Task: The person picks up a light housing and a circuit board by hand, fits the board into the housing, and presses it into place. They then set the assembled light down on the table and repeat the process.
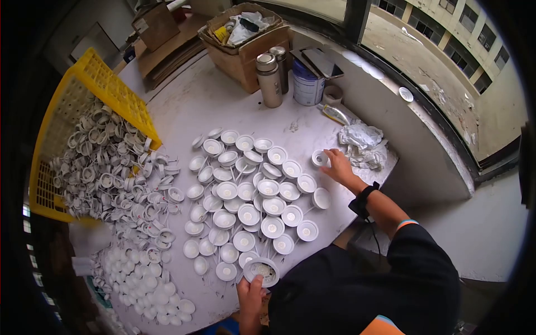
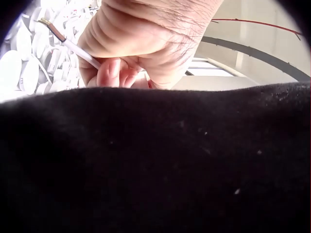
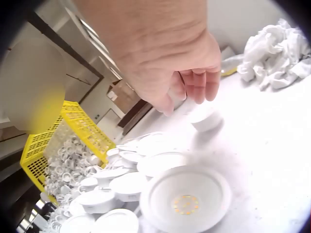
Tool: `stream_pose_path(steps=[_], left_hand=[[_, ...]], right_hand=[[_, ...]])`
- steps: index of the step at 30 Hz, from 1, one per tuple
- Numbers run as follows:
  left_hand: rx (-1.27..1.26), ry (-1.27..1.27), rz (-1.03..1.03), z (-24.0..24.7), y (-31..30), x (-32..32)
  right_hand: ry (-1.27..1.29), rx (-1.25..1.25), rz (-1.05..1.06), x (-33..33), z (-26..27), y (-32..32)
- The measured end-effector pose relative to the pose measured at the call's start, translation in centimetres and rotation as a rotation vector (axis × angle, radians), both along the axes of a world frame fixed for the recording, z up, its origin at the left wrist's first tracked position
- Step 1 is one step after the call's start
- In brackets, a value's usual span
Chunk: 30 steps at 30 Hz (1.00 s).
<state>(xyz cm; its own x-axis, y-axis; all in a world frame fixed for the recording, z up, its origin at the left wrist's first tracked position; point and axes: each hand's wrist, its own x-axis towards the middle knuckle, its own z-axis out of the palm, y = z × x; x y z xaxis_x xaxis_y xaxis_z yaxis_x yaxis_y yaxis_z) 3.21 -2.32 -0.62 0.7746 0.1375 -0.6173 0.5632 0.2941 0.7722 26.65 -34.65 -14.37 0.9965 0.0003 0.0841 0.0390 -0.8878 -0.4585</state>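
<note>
My left hand (image 1: 250, 296) holds a white round LED downlight (image 1: 261, 272) by its rim, thumb over the front, at the table's near edge. In the left wrist view, a white cable (image 2: 82, 53) with bare wire ends sticks out beside the curled fingers of the left hand (image 2: 141, 39). My right hand (image 1: 340, 169) reaches over the table's right side, fingers loosely bent at the edge of a small white round piece (image 1: 320, 158). In the right wrist view that piece (image 3: 206, 119) sits on the table just below the fingertips of the right hand (image 3: 187, 73).
Many finished-looking downlights (image 1: 245, 191) stand face up mid-table. A tipped yellow crate (image 1: 42, 187) spills white housings at left, with white domed discs (image 1: 146, 287) nearer. Bottles (image 1: 269, 84), a blue-white can (image 1: 308, 89), a cardboard box (image 1: 240, 64) and crumpled white cloth (image 1: 362, 139) stand behind.
</note>
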Motion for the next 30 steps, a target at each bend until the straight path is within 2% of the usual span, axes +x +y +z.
stream_pose_path(steps=[3, 5, 10, 16, 20, 22, 24, 27, 30], left_hand=[[0.027, -0.022, -0.019, -0.1, -0.4, 0.3], [0.138, 0.029, -0.023, 0.2, -0.7, 0.5], [0.148, 0.037, -0.029, 0.5, -0.7, 0.8], [0.045, -0.015, -0.032, 0.5, -1.3, 1.2], [0.016, -0.066, 0.004, 1.0, -1.4, 0.9], [-0.011, -0.083, 0.055, 0.6, -1.3, 0.6], [0.012, -0.093, 0.087, 0.2, -1.2, 0.4], [-0.016, -0.203, 0.045, -0.1, -1.2, 0.2], [-0.009, -0.253, -0.022, -0.3, -0.9, 0.0]], right_hand=[[-0.025, -0.047, -0.005, 1.2, -0.6, 0.0], [0.024, -0.071, 0.023, 1.8, -0.7, 0.2], [0.056, -0.127, 0.054, 1.9, -0.3, 0.4], [-0.005, -0.051, 0.028, 1.7, -0.3, -0.3], [-0.079, 0.098, -0.015, 1.5, 0.5, -0.4], [-0.127, 0.365, 0.058, 0.7, 2.7, 0.9], [-0.071, 0.546, 0.205, -2.4, 8.7, 4.7], [-0.012, 0.575, 0.639, -7.4, 15.5, 9.0], [-0.056, 0.483, 0.970, -9.9, 18.1, 12.2]])
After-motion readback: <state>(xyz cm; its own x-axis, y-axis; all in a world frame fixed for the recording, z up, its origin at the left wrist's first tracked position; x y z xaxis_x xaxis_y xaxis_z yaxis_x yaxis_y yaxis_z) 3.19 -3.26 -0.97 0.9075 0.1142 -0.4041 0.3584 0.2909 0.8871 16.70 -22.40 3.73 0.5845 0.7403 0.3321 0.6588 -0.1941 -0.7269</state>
